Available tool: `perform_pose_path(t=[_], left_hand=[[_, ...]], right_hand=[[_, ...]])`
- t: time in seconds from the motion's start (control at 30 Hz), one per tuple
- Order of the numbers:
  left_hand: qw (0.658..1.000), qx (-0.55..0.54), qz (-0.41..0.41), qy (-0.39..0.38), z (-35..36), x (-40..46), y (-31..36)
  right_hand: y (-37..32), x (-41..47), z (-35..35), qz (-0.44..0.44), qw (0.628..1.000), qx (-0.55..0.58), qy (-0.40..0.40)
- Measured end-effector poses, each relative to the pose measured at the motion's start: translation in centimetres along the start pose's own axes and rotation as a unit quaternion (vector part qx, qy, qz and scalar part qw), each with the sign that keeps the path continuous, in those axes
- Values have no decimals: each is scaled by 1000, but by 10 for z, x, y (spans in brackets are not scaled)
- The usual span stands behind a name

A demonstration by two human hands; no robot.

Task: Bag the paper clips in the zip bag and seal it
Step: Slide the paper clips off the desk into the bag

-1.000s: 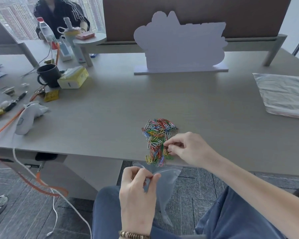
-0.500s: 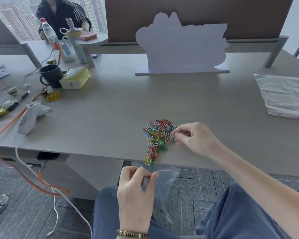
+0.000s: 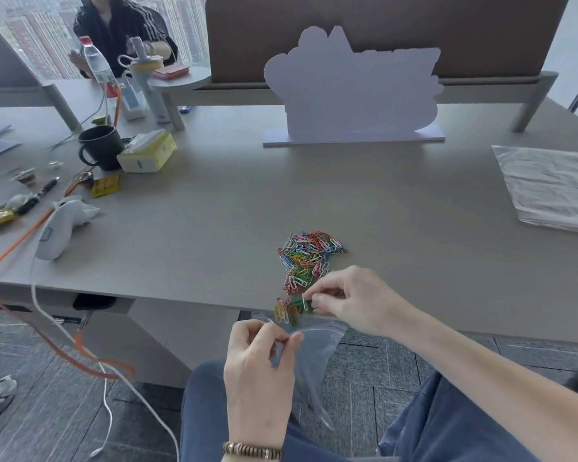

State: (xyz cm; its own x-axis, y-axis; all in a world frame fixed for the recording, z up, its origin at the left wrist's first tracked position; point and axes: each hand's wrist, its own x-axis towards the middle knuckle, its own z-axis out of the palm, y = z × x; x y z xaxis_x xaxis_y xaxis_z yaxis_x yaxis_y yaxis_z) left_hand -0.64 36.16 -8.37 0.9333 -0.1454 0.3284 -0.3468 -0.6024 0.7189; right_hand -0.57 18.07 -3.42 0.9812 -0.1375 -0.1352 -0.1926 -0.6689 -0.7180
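A heap of coloured paper clips (image 3: 309,253) lies on the grey desk (image 3: 214,211) near its front edge. My right hand (image 3: 347,300) rests at the edge with its fingertips pinched on a small bunch of clips (image 3: 289,310) that hangs over the rim. Just below the desk edge my left hand (image 3: 259,368) pinches the lip of a clear zip bag (image 3: 314,355), which hangs open-mouthed under the bunch, above my lap. I cannot tell whether any clips lie inside the bag.
A white handheld device (image 3: 59,231) with white and orange cables (image 3: 90,358) lies at the left. A black mug (image 3: 101,146), a yellow tissue pack (image 3: 147,151), a pen and small items sit behind it. Crumpled foil sheet (image 3: 551,185) at the right; white cutout board (image 3: 354,91) at the back.
My right hand reached up to the heap, then dragged a bunch of clips back down to the desk edge above the bag. My left hand kept the bag in place.
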Motion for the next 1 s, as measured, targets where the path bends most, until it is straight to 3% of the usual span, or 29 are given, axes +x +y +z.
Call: perform_pose_path(t=[0.2, 0.3, 0.47, 0.73, 1.0], left_hand=[[1000, -8, -5, 2, -2, 3, -5], [1000, -8, -6, 2, -3, 3, -6], [1000, -7, -10, 1, -4, 2, -7], [1000, -5, -6, 3, -3, 3, -6], [1000, 1, 6, 12, -2, 5, -7]], right_hand=[[-6, -6, -2, 21, 988, 139, -65], [0, 4, -21, 16, 994, 107, 2], [25, 39, -49, 48, 986, -57, 147], [21, 48, -42, 40, 994, -91, 48], [3, 15, -10, 32, 998, 60, -9]])
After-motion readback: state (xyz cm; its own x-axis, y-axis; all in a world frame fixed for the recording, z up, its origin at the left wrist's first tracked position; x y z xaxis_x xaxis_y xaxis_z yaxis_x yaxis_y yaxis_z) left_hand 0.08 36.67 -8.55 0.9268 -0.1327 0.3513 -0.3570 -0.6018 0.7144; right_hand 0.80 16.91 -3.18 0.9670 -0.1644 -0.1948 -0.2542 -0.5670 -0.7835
